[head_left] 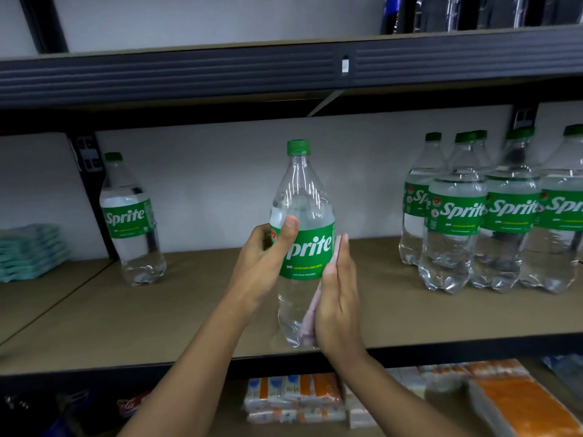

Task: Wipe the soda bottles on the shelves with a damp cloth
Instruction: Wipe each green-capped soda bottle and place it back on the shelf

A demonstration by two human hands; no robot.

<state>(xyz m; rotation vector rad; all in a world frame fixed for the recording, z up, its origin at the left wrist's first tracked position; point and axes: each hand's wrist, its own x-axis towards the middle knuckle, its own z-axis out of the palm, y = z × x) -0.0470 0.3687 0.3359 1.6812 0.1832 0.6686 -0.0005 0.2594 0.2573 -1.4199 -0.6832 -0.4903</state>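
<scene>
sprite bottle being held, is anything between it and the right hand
Yes: a pale cloth lies between the flat right hand and the bottle, pressed against its right side. The left hand grips the bottle directly, with nothing between.

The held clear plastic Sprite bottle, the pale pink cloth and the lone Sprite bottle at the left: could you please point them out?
Held clear plastic Sprite bottle (308, 249): head view, green label.
Pale pink cloth (308, 318): head view, lower fold against bottle.
Lone Sprite bottle at left (127, 217): head view, green label.
</scene>
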